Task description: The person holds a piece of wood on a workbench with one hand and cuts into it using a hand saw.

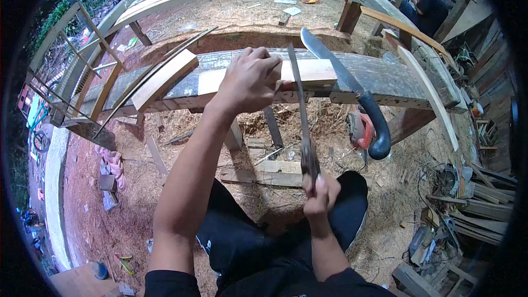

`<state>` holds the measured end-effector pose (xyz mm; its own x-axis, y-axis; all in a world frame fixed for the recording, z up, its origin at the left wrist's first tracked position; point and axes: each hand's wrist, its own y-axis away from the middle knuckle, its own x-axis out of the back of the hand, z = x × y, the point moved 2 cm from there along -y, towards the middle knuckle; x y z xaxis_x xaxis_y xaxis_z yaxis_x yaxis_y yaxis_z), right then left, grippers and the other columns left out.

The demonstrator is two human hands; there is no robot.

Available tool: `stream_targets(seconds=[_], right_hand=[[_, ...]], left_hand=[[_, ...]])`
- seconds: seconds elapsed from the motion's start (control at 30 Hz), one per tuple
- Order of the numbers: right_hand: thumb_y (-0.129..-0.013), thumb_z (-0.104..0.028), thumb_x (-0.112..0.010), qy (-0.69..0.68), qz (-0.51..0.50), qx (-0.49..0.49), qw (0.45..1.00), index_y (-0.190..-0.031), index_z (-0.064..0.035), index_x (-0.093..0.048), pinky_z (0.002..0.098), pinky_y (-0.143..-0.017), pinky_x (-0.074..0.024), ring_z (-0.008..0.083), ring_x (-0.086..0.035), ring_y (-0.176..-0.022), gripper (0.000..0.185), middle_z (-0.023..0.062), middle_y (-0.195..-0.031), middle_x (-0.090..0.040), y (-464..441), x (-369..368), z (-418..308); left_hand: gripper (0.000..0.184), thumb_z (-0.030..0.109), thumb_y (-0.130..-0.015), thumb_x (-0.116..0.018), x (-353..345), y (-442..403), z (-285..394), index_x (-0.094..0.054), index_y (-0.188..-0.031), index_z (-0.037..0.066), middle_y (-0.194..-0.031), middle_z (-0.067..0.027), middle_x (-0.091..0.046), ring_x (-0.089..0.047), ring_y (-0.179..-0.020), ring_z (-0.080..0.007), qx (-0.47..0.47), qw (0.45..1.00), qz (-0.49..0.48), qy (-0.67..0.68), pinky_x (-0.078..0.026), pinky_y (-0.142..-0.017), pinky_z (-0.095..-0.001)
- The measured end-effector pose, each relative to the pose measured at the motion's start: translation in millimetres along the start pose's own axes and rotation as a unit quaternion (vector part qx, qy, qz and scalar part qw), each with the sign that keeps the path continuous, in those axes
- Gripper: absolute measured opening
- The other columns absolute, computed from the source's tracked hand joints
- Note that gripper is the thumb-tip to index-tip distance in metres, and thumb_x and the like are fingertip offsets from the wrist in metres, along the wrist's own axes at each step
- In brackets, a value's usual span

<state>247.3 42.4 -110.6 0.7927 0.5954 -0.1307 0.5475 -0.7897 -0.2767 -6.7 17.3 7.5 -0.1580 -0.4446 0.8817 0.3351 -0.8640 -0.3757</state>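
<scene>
My left hand (250,77) is at the centre of the frame, its fingers curled down around a pale wooden block (316,72) that lies along the weathered beam (388,77). My right hand (322,195), lower and right of centre, is closed round the handle end of a long, narrow tool (302,115). Its shaft is blurred and points up the frame, crossing the block just right of my left hand; I cannot tell whether the two touch.

Just right of the block, a broad knife (341,69) rests across the beam, its black handle (377,124) overhanging the near edge. Left of the block, another pale board (165,80) slants over the beam. Beneath the knife handle, a red tool (361,129) sits among the shavings. At the upper right, another person (433,8) in dark clothes is near some timber.
</scene>
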Motion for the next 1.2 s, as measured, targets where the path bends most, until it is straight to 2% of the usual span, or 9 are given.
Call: stream_targets(seconds=[0.07, 0.1, 0.23, 0.3, 0.5, 0.7, 0.9, 1.03, 1.2], right_hand=[[-0.100, -0.029, -0.043, 0.019, -0.005, -0.008, 1.000, -0.061, -0.0055, -0.039, 0.0307, -0.051, -0.0222, 0.0118, -0.033, -0.050, 0.045, 0.0018, -0.055, -0.037, -17, -5, -6], [-0.099, -0.033, -0.042, -0.044, 0.021, 0.006, 0.999, -0.060, -0.0036, -0.042, 0.0339, -0.048, -0.0256, 0.0135, -0.037, -0.047, 0.049, 0.0014, -0.053, -0.040, -24, -58, 17], [-0.097, -0.044, -0.041, 0.003, 0.012, 0.029, 1.000, -0.056, -0.0055, -0.041, 0.0329, -0.047, -0.0283, 0.0145, -0.042, -0.045, 0.056, 0.0027, -0.050, -0.042, 31, -20, 32], [-0.096, -0.034, -0.045, -0.013, 0.030, 0.001, 0.999, -0.056, -0.0049, -0.038, 0.0322, -0.046, -0.0294, 0.0167, -0.040, -0.045, 0.050, 0.0044, -0.051, -0.040, 48, -2, 21], [-0.100, -0.036, -0.041, 0.011, 0.004, 0.030, 0.999, -0.058, -0.0052, -0.042, 0.0355, -0.049, -0.0269, 0.0166, -0.038, -0.047, 0.052, 0.0021, -0.053, -0.040, -26, -15, 10], [-0.100, -0.043, -0.042, -0.039, 0.040, 0.033, 0.998, -0.060, -0.0062, -0.043, 0.0314, -0.045, -0.0277, 0.0148, -0.037, -0.045, 0.054, 0.0034, -0.052, -0.041, 51, 18, 19], [-0.100, -0.041, -0.044, -0.017, 0.012, -0.002, 1.000, -0.062, -0.0077, -0.042, 0.0318, -0.050, -0.0296, 0.0144, -0.036, -0.048, 0.051, 0.0014, -0.054, -0.038, -18, -6, 20], [-0.099, -0.041, -0.046, -0.048, 0.033, 0.012, 0.998, -0.060, -0.0073, -0.041, 0.0321, -0.049, -0.0304, 0.0147, -0.037, -0.047, 0.052, 0.0032, -0.052, -0.039, 47, 16, 18], [-0.100, -0.041, -0.042, 0.019, 0.018, 0.017, 1.000, -0.059, -0.0057, -0.040, 0.0347, -0.049, -0.0287, 0.0166, -0.038, -0.047, 0.054, 0.0034, -0.053, -0.041, -18, -5, 16]], left_hand=[[0.045, 0.020, -0.082, -0.077, 3, -4, -1, -0.067, -0.124, 0.008, -0.110, -0.0132, -0.061, -0.056, -0.109, -0.0326, -0.001, 1.000, 0.023, 0.014, -0.044, -0.098, -0.0450], [0.045, 0.020, -0.082, -0.077, 31, -8, -21, -0.067, -0.124, 0.008, -0.110, -0.0132, -0.061, -0.056, -0.109, -0.0326, -0.029, 0.998, 0.008, -0.060, -0.044, -0.098, -0.0450], [0.043, 0.020, -0.082, -0.076, 19, -4, -13, -0.068, -0.122, 0.007, -0.109, -0.0119, -0.061, -0.056, -0.107, -0.0325, -0.023, 0.998, 0.033, -0.048, -0.045, -0.095, -0.0444], [0.042, 0.019, -0.082, -0.076, 13, -2, -9, -0.068, -0.122, 0.007, -0.109, -0.0116, -0.061, -0.056, -0.107, -0.0324, -0.020, 0.998, 0.041, -0.040, -0.045, -0.095, -0.0441], [0.039, 0.022, -0.084, -0.077, 0, -2, -4, -0.068, -0.119, 0.007, -0.109, -0.0122, -0.062, -0.056, -0.105, -0.0339, -0.022, 0.999, 0.039, 0.001, -0.044, -0.094, -0.0449], [0.041, 0.018, -0.084, -0.075, 0, 0, 0, -0.068, -0.122, 0.007, -0.110, -0.0122, -0.062, -0.055, -0.107, -0.0339, -0.022, 0.998, 0.052, -0.009, -0.044, -0.096, -0.0444], [0.038, 0.022, -0.082, -0.071, 7, -5, 2, -0.068, -0.117, 0.008, -0.114, -0.0131, -0.061, -0.054, -0.113, -0.0322, 0.030, 0.999, -0.020, -0.005, -0.040, -0.104, -0.0433], [0.041, 0.017, -0.082, -0.074, 0, -2, -2, -0.068, -0.122, 0.007, -0.112, -0.0123, -0.062, -0.055, -0.107, -0.0333, 0.006, 0.999, 0.030, -0.018, -0.045, -0.097, -0.0448], [0.041, 0.016, -0.082, -0.073, 0, 0, -2, -0.067, -0.122, 0.007, -0.109, -0.0122, -0.061, -0.056, -0.107, -0.0333, -0.018, 0.999, 0.035, 0.003, -0.045, -0.098, -0.0446]])
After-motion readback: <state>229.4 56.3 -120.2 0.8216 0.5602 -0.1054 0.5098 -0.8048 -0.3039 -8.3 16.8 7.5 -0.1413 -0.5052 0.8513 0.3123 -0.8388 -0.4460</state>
